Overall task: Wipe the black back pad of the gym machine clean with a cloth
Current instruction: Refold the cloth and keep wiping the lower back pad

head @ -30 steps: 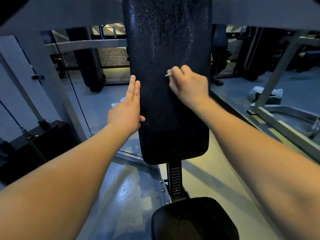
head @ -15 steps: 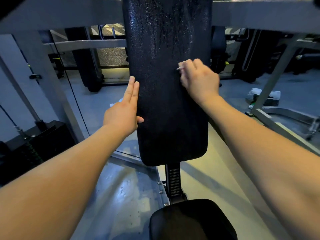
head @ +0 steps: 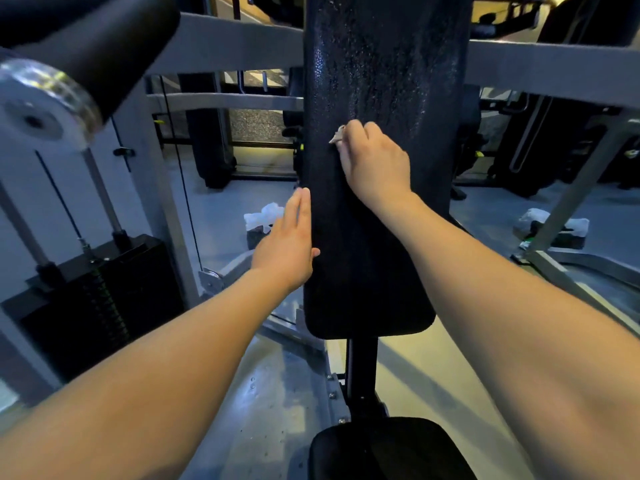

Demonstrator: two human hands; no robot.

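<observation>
Though dim and blue-tinted, shows a gym machine from head height, looking down along two bare forearms. Centres on the tall black back pad (head: 381, 254), upright on its post above a black seat (head: 384, 452) at the bottom edge.

Puts the right hand (head: 375, 164) on the face of the pad, about midway up the visible length, fingers curled tight over a pale cloth (head: 336, 136). Leaves only a small corner of that cloth poking out past the knuckles, pressed against the vinyl. Probably bunched small like that to put firm pressure on one patch at a time.

Lays the left hand (head: 287, 244) flat along the pad's left edge, lower down, fingers straight and together, thumb touching the front face, gripping nothing. Most likely there to brace the pad against the push of the wiping.

Shows fine droplets (head: 381, 64) glistening across the upper pad above the cloth, with a duller surface below, suggesting wiping partly done and the top yet to go.

Includes a grey steel crossbar (head: 235, 46) behind the pad, a black weight stack (head: 104, 306) at lower left, a black roller (head: 114, 36) with a clear end cap at top left, and crumpled white wads (head: 265, 214) on the floor beyond.

Offers no brand name, label or readable writing anywhere.
</observation>
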